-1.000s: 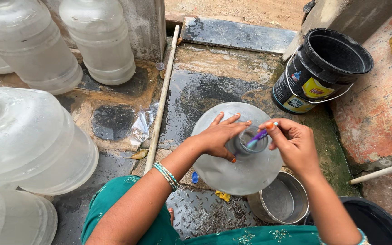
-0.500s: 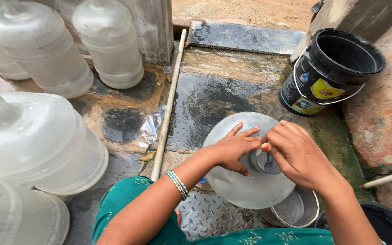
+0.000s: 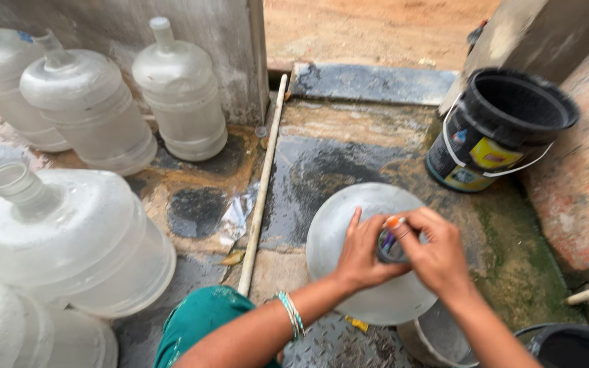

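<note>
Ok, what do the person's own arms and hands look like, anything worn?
Both forearms are bare, with no sleeves showing. The left hand has a stack of thin green and silver bangles at the wrist. The right hand shows no rings, gloves or wristwear.
</note>
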